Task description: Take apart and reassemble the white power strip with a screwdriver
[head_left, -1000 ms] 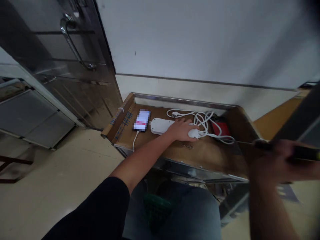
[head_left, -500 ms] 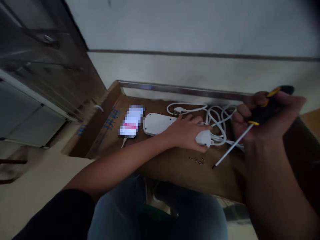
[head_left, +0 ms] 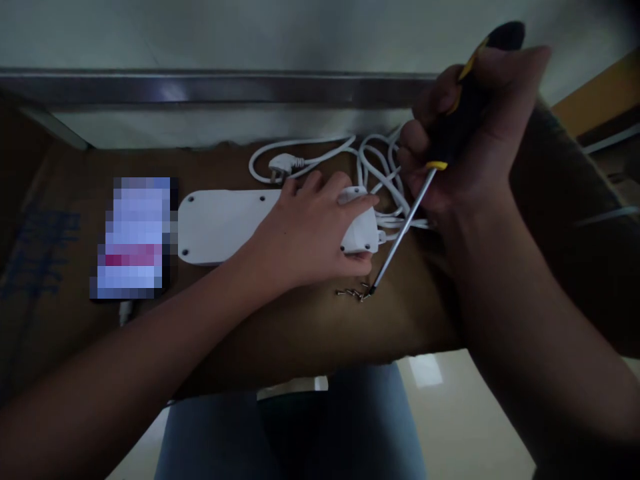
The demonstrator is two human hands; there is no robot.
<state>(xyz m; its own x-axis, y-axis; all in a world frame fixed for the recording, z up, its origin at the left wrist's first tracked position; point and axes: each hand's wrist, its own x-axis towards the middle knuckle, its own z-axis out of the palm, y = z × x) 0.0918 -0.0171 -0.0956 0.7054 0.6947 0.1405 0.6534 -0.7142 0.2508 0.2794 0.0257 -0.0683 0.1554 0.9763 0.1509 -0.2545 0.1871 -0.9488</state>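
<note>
A white power strip (head_left: 225,223) lies on the brown cardboard, its face with dark screw holes turned up. My left hand (head_left: 310,230) reaches over its right part, fingers at the far edge and thumb side near the right end, gripping it. In my right hand (head_left: 480,127) is a screwdriver (head_left: 403,230) with a black and yellow handle, its fingers wrapped around it. The shaft slants down and left, and the tip reaches a little pile of small screws (head_left: 353,293) in front of the strip. Whether the tip touches a screw I cannot tell.
A white cable (head_left: 383,167) lies coiled behind and right of the strip, its plug (head_left: 284,165) beyond my left hand. Left of the strip is a phone (head_left: 135,240) with a blurred screen and a charging lead (head_left: 125,312). A wall with a metal strip (head_left: 220,88) closes the back.
The view has moved closer and swung right. The screwdriver tip has come left to the screws. My left hand stays on the power strip, whose right end now lies flatter.
</note>
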